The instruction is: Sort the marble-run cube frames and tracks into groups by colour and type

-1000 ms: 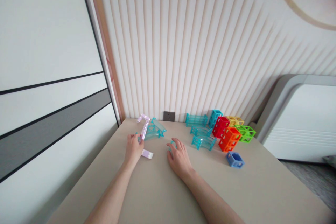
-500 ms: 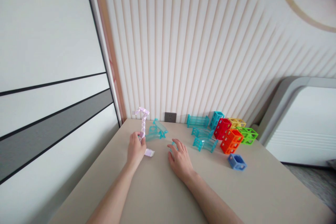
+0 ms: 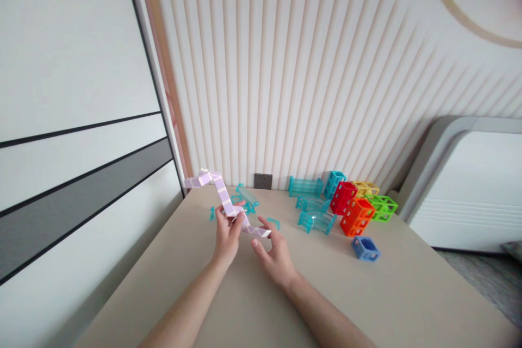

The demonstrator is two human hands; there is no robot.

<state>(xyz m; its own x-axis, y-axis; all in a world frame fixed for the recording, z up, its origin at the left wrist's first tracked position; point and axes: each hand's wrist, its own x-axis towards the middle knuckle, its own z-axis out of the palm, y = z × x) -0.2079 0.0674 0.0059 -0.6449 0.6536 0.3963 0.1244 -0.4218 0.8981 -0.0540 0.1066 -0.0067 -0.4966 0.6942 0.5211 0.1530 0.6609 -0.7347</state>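
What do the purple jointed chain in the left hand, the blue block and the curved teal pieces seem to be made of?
Purple chain: probably glossy hard plastic; its flat segments show bright reflections.
Blue block: likely opaque moulded plastic, evenly coloured.
Curved teal pieces: probably clear, tinted plastic; the table shows through.

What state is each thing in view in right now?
Purple segmented chain: bent in several places, raised off the table
Left hand: closed on the chain
Right hand: open, fingers apart by the chain's near end
Red block: upright
Orange block: upright
Blue block: standing apart, hollow
Wall socket: nothing plugged in
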